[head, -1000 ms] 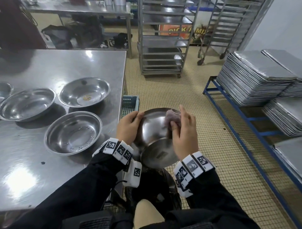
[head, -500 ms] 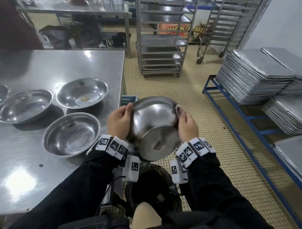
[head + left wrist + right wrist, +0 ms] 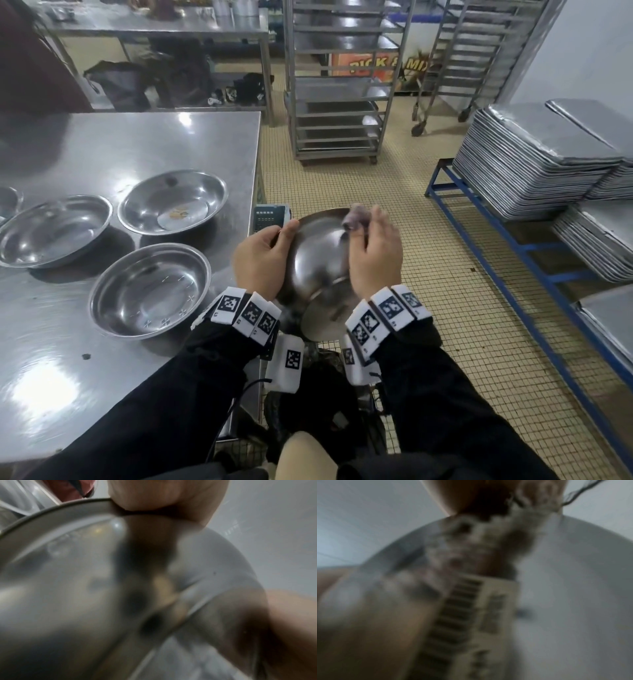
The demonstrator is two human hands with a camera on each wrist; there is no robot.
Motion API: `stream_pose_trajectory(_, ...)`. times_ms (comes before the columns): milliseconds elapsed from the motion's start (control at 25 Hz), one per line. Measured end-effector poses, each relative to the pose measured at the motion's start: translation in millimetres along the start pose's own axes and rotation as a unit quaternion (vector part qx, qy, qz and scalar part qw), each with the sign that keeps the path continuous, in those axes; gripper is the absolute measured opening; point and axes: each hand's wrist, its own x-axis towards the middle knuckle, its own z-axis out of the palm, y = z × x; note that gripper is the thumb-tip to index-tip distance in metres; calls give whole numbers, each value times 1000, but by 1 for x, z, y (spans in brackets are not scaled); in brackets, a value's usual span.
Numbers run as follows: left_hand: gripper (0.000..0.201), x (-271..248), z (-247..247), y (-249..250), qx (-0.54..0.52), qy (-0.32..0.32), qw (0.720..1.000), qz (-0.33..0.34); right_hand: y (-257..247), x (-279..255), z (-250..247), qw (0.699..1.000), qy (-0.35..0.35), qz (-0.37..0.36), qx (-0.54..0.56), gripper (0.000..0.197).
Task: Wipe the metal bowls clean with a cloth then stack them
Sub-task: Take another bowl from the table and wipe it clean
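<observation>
The right hand pinches the cloth, now back up on the far outer wall of the held bowl after dipping to its right rim; the left hand curls over the left rim. So, by my judgement, the underside wipe continues, stacking not begun. The bowl hangs off the table edge over open floor, three bowls waiting near.

Steel bowl tilted, underside toward camera; crumpled greyish cloth at far rim.
</observation>
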Motion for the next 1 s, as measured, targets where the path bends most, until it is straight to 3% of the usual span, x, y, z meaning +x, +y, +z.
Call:
stream_pose_trajectory(80, 70, 2, 1, -10, -48, -7, 998, -34, 18, 1, -13, 987, -10, 80, 143, 55)
stream_pose_trajectory(160, 56, 3, 1, -15, -115, -17, 991, -70, 38, -8, -22, 948, -32, 175, 262, 53)
stream_pose_trajectory(280, 35, 3, 2, -20, -195, -33, 973, -118, 63, -18, -26, 922, -40, 219, 316, 55)
stream_pose_trajectory(360, 25, 1, 3, -23, -194, -46, 973, -115, 69, -16, -26, 931, -14, 195, 309, 39)
stream_pose_trajectory(480, 12, 0, 5, -30, -103, -94, 989, -51, 70, -11, -29, 955, 10, 150, 254, 28)
stream_pose_trajectory(640, 41, -7, 14, -18, -9, -140, 988, 64, 70, 0, -23, 995, -10, 26, 101, 10)
stream_pose_trajectory(720, 40, -11, 18, -10, 29, -167, 980, 102, 64, -1, -19, 997, -16, -66, 21, 9)
stream_pose_trajectory(800, 28, -12, 22, -8, 79, -181, 972, 125, 56, -5, -15, 992, -28, -107, -53, 8)
stream_pose_trajectory(880, 25, -15, 24, -8, 131, -162, 966, 151, 51, -10, -13, 990, -46, -118, -68, 11)
stream_pose_trajectory(1000, 29, -19, 24, -11, 143, -141, 965, 168, 50, -16, -8, 992, -69, -109, 9, 13)
